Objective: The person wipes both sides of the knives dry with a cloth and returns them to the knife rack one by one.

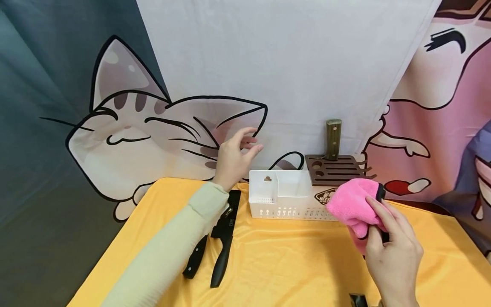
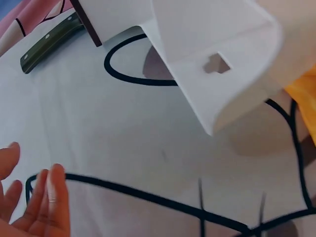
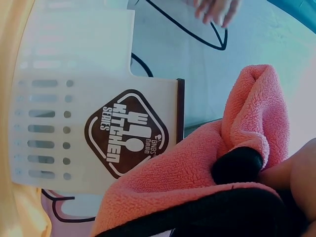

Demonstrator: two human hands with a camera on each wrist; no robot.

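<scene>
My right hand [image 1: 397, 251] pinches a folded pink cloth [image 1: 354, 202] with black edging, held in front of the right end of a white knife holder [image 1: 281, 209]. In the right wrist view the pink cloth [image 3: 173, 168] overlaps the holder's printed front. An olive-handled knife [image 1: 333, 140] stands in the holder's brown slotted top [image 1: 337, 170]. My left hand [image 1: 235, 157] is raised in the air just left of the holder, holding nothing, its fingers loosely bent; they also show in the left wrist view.
Black-handled knives [image 1: 221, 256] lie on the yellow tablecloth [image 1: 284, 264] under the left sleeve [image 1: 172, 247], one with a broad black blade [image 1: 234, 209]. A small black object [image 1: 358, 299] shows at the bottom edge. Behind the table hangs a cloth with cartoon figures [image 1: 126, 149].
</scene>
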